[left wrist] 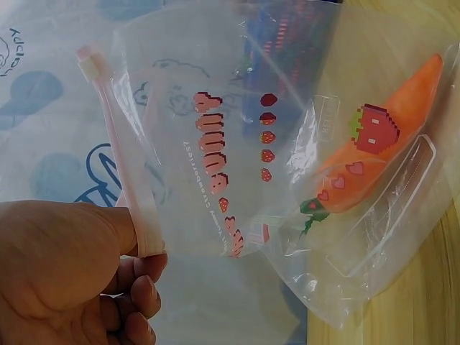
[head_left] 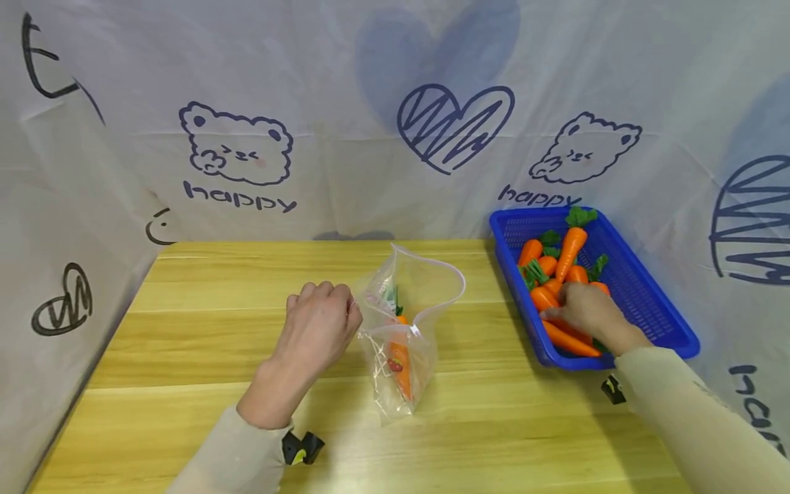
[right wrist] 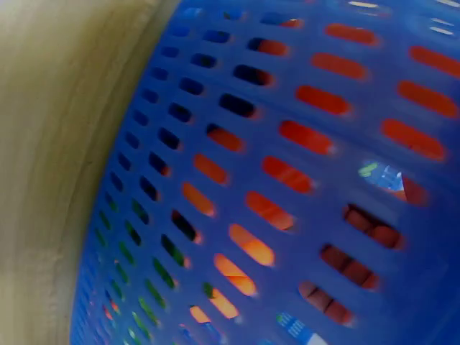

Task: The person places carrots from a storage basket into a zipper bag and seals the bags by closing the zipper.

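Left of center in the head view, the left hand (head_left: 317, 326) pinches the rim of a clear zip bag (head_left: 424, 353) between thumb and curled fingers. Inside the bag, just below center frame, is one orange carrot (head_left: 402, 379). At right, the right hand (head_left: 589, 312) touches more carrots (head_left: 570, 250) in a blue basket (head_left: 654, 312); its grip cannot be told. Beneath lies a wooden table (head_left: 197, 295).

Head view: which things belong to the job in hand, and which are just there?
Likely the job:
bag, pinched by left hand
carrot inside it
basket
basket's carrots, right hand among them

Likely just there:
printed cloth
table beneath
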Demonstrator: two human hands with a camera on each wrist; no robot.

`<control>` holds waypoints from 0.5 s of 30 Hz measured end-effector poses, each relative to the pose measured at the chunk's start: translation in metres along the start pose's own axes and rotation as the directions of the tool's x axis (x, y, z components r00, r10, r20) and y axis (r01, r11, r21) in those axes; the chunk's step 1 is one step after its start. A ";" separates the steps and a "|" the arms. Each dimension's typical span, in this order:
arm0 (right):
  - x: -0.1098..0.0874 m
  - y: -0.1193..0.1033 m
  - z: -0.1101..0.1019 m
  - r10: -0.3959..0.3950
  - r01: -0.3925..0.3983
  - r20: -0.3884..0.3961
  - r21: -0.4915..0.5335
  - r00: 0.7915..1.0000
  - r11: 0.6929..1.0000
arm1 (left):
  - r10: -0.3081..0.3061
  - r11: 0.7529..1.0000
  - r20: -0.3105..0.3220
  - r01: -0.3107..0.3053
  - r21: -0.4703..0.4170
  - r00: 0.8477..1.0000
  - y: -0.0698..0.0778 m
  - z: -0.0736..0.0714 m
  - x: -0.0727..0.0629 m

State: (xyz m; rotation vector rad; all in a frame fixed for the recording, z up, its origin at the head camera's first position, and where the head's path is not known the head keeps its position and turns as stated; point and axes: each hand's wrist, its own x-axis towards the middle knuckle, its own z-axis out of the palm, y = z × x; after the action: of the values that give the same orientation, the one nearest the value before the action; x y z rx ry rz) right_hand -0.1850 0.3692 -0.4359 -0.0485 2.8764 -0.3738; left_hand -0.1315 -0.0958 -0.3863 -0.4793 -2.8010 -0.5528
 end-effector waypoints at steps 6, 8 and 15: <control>0.000 0.008 -0.008 0.012 -0.013 -0.017 -0.078 1.000 0.997 | -0.006 1.000 -0.001 0.006 0.007 1.000 -0.001 0.000 0.000; 0.000 0.012 -0.009 0.003 -0.008 -0.043 -0.116 0.999 0.993 | -0.011 1.000 0.002 0.011 0.008 1.000 -0.002 0.001 0.000; -0.001 0.014 -0.002 -0.008 -0.002 -0.063 -0.152 0.998 0.988 | -0.016 1.000 0.008 0.016 0.004 1.000 -0.003 0.001 0.000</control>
State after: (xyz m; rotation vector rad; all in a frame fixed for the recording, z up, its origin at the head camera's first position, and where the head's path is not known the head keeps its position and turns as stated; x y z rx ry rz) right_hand -0.1849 0.3837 -0.4375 -0.0686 2.9625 -0.1586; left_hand -0.1324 -0.0979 -0.3884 -0.4597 -2.8151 -0.5495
